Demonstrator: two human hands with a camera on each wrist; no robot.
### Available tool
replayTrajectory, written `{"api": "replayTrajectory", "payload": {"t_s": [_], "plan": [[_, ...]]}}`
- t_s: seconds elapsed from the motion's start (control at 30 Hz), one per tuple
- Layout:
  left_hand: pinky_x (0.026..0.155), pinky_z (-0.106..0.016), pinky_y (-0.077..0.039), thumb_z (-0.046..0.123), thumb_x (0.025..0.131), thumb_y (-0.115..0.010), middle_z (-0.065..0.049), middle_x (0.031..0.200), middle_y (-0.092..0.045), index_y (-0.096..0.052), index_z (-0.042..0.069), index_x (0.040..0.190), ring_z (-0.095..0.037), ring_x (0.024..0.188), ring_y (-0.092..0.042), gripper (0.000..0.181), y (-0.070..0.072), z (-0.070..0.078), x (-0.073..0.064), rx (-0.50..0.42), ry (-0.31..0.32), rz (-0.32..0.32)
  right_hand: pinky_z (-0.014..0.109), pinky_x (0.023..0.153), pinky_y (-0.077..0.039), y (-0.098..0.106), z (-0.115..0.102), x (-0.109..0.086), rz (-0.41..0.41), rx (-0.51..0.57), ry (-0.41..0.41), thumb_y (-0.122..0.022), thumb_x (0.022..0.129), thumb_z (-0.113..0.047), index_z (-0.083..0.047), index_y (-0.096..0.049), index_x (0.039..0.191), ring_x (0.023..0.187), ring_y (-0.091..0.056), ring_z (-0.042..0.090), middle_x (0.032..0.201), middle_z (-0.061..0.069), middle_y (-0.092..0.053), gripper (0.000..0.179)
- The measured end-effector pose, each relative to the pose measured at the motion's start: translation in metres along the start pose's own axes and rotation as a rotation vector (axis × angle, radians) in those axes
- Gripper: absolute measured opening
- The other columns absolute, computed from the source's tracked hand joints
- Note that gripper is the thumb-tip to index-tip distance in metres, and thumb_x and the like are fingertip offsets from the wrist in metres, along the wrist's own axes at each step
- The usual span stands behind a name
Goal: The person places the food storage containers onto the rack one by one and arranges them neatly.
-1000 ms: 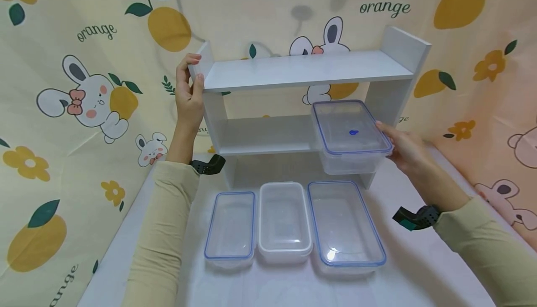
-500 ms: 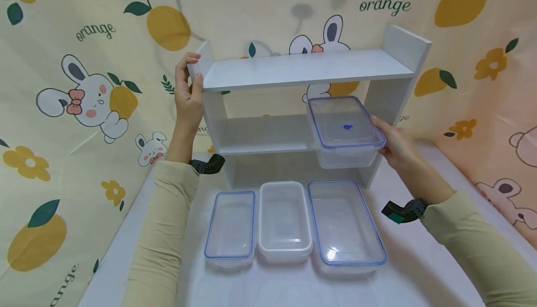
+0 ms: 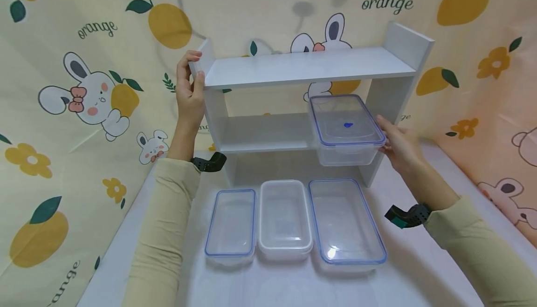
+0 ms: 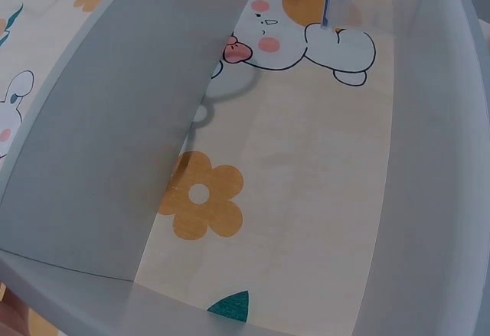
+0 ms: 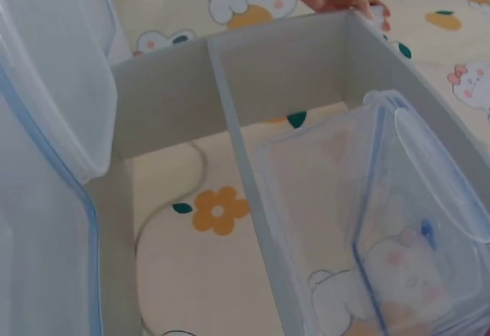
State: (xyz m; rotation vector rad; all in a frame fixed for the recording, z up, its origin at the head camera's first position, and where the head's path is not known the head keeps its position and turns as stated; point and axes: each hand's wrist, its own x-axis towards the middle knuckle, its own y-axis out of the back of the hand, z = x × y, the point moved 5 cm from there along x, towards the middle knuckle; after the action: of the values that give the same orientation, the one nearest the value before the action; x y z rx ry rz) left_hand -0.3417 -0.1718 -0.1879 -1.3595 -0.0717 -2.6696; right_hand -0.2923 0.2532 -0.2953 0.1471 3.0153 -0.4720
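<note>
My left hand (image 3: 190, 85) grips the upper left side panel of a white shelf unit (image 3: 310, 67), fingers behind and thumb in front. A clear food container (image 3: 348, 120) with a blue-rimmed lid and a small blue mark stands at the right end of the middle shelf, its front jutting past the edge. By its right side is my right hand (image 3: 402, 148), the thumb slightly off the lid and the fingertips by the lower lid corner. In the right wrist view the container (image 5: 321, 183) sits against the middle board; my right hand is out of sight there.
Three more clear containers stand in a row before the shelf: a small blue-rimmed one (image 3: 230, 223), a white-lidded one (image 3: 285, 216) and a large blue-rimmed one (image 3: 348, 223). A patterned cloth (image 3: 96, 158) hangs behind and at both sides.
The container has moved a little left and back onto the middle shelf. My right hand followed it, then shifted slightly right, and the thumb came away from the lid. The left hand stays put.
</note>
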Motion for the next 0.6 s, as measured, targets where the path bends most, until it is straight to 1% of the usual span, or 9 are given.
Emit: {"api": "replayTrajectory", "payload": {"t_s": [0.07,0.17,0.23,0.3,0.37,0.4,0.47,0.53,0.6], "plan": [[0.124,-0.042,-0.025,-0.003,0.097,-0.037,-0.004,0.137,-0.046,-0.044,0.008,0.123,-0.010,0.137,-0.037,0.029,0.000,0.000,0.000,0.004,0.003,0.001,0.016,0.052,-0.046,0.001,-0.001,-0.004,-0.001,-0.002,0.060,-0.067,0.089,-0.030,-0.016,-0.068,0.079,0.054,-0.053,0.005,0.064,-0.007,-0.061,0.018],[0.124,-0.037,-0.026,-0.003,0.097,-0.037,-0.002,0.137,-0.045,-0.044,0.009,0.123,-0.010,0.138,-0.037,0.029,0.000,0.001,-0.001,0.015,0.014,0.004,0.014,0.055,-0.051,0.002,-0.002,-0.011,0.007,-0.028,0.187,-0.064,0.091,-0.025,-0.017,-0.067,0.085,0.060,-0.056,0.004,0.072,-0.007,-0.061,0.011],[0.124,-0.035,-0.026,-0.002,0.097,-0.037,-0.003,0.137,-0.045,-0.044,0.009,0.123,-0.010,0.138,-0.037,0.029,0.001,0.000,-0.001,0.020,0.019,0.006,0.011,0.058,-0.053,0.002,-0.002,-0.015,0.028,-0.083,0.281,-0.062,0.093,-0.022,-0.018,-0.067,0.088,0.066,-0.056,0.003,0.077,-0.008,-0.061,0.008],[0.124,-0.033,-0.027,-0.002,0.097,-0.037,-0.004,0.138,-0.045,-0.044,0.009,0.123,-0.010,0.139,-0.036,0.028,0.001,0.000,-0.001,0.025,0.024,0.005,0.007,0.062,-0.052,0.001,-0.002,-0.021,0.071,-0.213,0.380,-0.059,0.094,-0.020,-0.021,-0.065,0.093,0.072,-0.056,-0.001,0.083,-0.014,-0.061,0.006],[0.124,-0.032,-0.026,-0.001,0.098,-0.037,-0.007,0.139,-0.045,-0.044,0.008,0.123,-0.011,0.140,-0.035,0.028,0.001,-0.001,0.000,0.026,0.026,0.003,0.004,0.066,-0.050,-0.001,-0.002,-0.028,0.128,-0.372,0.479,-0.058,0.095,-0.018,-0.017,-0.065,0.101,0.077,-0.056,-0.006,0.088,-0.020,-0.060,0.009],[0.124,-0.032,-0.026,-0.001,0.098,-0.036,-0.008,0.140,-0.044,-0.044,0.008,0.123,-0.011,0.140,-0.035,0.028,0.001,-0.001,0.000,0.028,0.027,0.003,0.002,0.071,-0.048,-0.003,-0.002,-0.031,0.148,-0.461,0.530,-0.057,0.095,-0.017,-0.013,-0.065,0.107,0.082,-0.055,-0.009,0.093,-0.022,-0.059,0.014],[0.124,-0.032,-0.026,-0.001,0.098,-0.036,-0.010,0.141,-0.044,-0.044,0.008,0.124,-0.011,0.140,-0.035,0.028,0.001,-0.002,0.001,0.030,0.029,0.003,-0.001,0.080,-0.045,-0.008,-0.002,-0.038,0.161,-0.603,0.638,-0.058,0.094,-0.012,-0.003,-0.061,0.118,0.095,-0.053,-0.012,0.106,-0.015,-0.061,0.025],[0.124,-0.032,-0.026,0.000,0.098,-0.036,-0.011,0.141,-0.044,-0.044,0.008,0.123,-0.011,0.140,-0.035,0.028,0.001,-0.002,0.001,0.031,0.033,0.005,-0.002,0.089,-0.041,-0.012,-0.001,-0.044,0.146,-0.701,0.746,-0.062,0.091,-0.008,0.004,-0.056,0.126,0.109,-0.052,-0.013,0.122,-0.002,-0.063,0.039],[0.124,-0.034,-0.026,-0.001,0.098,-0.036,-0.011,0.141,-0.044,-0.044,0.008,0.123,-0.011,0.140,-0.035,0.028,0.000,-0.003,0.001,0.031,0.031,0.006,-0.001,0.099,-0.035,-0.016,0.001,-0.048,0.113,-0.768,0.847,-0.068,0.085,-0.004,0.005,-0.054,0.130,0.125,-0.050,-0.003,0.134,0.014,-0.057,0.048]]}}
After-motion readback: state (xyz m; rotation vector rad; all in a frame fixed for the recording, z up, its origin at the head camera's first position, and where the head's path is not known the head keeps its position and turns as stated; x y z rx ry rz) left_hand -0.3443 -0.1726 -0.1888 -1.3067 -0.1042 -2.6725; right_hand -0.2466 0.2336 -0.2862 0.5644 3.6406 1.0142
